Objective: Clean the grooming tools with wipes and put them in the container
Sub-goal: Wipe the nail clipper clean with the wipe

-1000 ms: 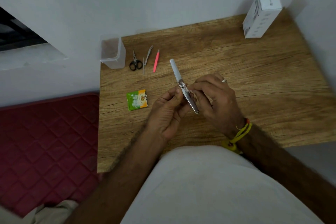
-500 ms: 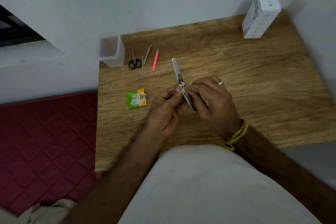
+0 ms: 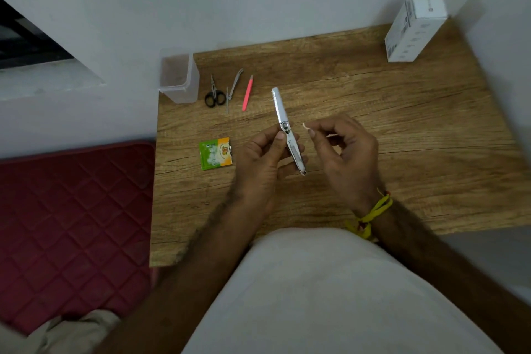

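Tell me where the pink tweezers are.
Head view: the pink tweezers lie on the table's far left, between the open nail clipper and the held tool.

Nothing legible anywhere. On the white box [image 3: 413, 27] at the far right corner of the tabletop [image 3: 373, 123]: rows of small dark print and a barcode-like patch down one side, a small dark mark on the top face, all too fine to read. On the green and orange sachet [image 3: 215, 153] lying flat near the left edge: a printed picture, pale lettering and a tiny square code mark, blurred beyond reading. No marking to be made out on the clear plastic container [image 3: 178, 77] or the metal tools beside it.
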Action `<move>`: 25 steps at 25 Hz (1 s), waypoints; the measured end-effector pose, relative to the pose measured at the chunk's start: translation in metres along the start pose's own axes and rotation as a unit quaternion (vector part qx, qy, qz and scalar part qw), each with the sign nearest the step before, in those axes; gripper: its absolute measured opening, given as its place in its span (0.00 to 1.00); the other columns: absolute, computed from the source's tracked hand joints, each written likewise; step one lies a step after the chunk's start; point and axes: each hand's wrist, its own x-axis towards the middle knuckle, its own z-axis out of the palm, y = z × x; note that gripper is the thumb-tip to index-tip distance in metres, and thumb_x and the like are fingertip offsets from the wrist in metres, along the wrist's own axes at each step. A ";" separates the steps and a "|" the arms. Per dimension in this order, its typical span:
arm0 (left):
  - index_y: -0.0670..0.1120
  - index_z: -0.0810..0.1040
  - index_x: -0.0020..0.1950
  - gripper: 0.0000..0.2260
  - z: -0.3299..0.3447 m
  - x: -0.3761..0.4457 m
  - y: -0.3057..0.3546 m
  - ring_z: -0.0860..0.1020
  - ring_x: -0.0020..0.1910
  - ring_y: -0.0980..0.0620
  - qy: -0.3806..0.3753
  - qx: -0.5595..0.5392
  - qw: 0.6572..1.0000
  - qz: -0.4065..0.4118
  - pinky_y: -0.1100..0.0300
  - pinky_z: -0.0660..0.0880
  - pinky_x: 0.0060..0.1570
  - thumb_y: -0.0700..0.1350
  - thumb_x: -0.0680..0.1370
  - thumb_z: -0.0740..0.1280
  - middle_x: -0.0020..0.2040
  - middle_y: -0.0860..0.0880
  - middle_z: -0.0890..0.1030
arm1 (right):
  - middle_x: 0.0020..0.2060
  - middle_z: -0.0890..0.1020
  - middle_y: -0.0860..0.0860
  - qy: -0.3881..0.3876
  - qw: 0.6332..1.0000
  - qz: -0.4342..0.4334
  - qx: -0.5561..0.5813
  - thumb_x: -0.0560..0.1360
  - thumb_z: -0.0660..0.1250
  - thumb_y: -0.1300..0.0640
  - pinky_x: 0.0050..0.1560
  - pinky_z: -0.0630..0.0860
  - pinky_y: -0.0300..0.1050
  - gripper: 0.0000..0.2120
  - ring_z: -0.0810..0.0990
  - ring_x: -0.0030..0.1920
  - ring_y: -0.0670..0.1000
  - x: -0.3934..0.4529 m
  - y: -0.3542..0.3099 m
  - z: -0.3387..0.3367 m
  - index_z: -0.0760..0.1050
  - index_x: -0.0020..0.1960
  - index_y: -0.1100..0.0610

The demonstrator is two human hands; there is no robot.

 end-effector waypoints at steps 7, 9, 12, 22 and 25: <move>0.41 0.80 0.59 0.08 0.001 -0.002 -0.003 0.84 0.39 0.46 0.023 0.119 0.988 0.092 0.49 0.82 0.39 0.39 0.81 0.66 0.48 0.43 0.86 | 0.49 0.86 0.54 -0.086 0.980 0.121 0.132 0.76 0.73 0.63 0.53 0.83 0.52 0.05 0.85 0.50 0.53 0.016 -0.009 0.007 0.84 0.51 0.61; 0.40 0.79 0.59 0.08 0.001 -0.001 -0.004 0.85 0.39 0.46 0.034 0.131 0.985 0.103 0.53 0.82 0.36 0.39 0.81 0.66 0.48 0.42 0.86 | 0.47 0.86 0.56 -0.101 0.974 0.146 0.142 0.76 0.73 0.63 0.52 0.83 0.52 0.05 0.85 0.49 0.55 0.018 -0.009 0.010 0.84 0.51 0.62; 0.40 0.79 0.59 0.08 0.001 -0.002 -0.004 0.85 0.38 0.47 0.032 0.151 0.982 0.105 0.56 0.80 0.33 0.38 0.80 0.67 0.45 0.45 0.86 | 0.43 0.87 0.54 -0.086 0.975 0.161 0.128 0.76 0.73 0.64 0.46 0.82 0.42 0.06 0.85 0.44 0.49 0.024 -0.007 0.011 0.84 0.52 0.62; 0.44 0.84 0.51 0.04 0.008 -0.005 0.002 0.84 0.33 0.53 0.024 0.326 0.937 0.120 0.63 0.78 0.31 0.41 0.77 0.73 0.38 0.49 0.86 | 0.46 0.87 0.54 0.023 0.971 0.164 0.175 0.75 0.73 0.64 0.48 0.82 0.44 0.06 0.86 0.46 0.50 0.017 0.002 0.009 0.85 0.52 0.62; 0.42 0.84 0.52 0.04 0.007 -0.003 0.002 0.85 0.34 0.53 0.006 0.320 0.941 0.109 0.63 0.78 0.33 0.39 0.78 0.70 0.39 0.48 0.86 | 0.46 0.86 0.55 0.041 0.967 0.161 0.191 0.75 0.73 0.66 0.48 0.81 0.42 0.07 0.86 0.47 0.50 0.015 0.005 0.009 0.84 0.53 0.63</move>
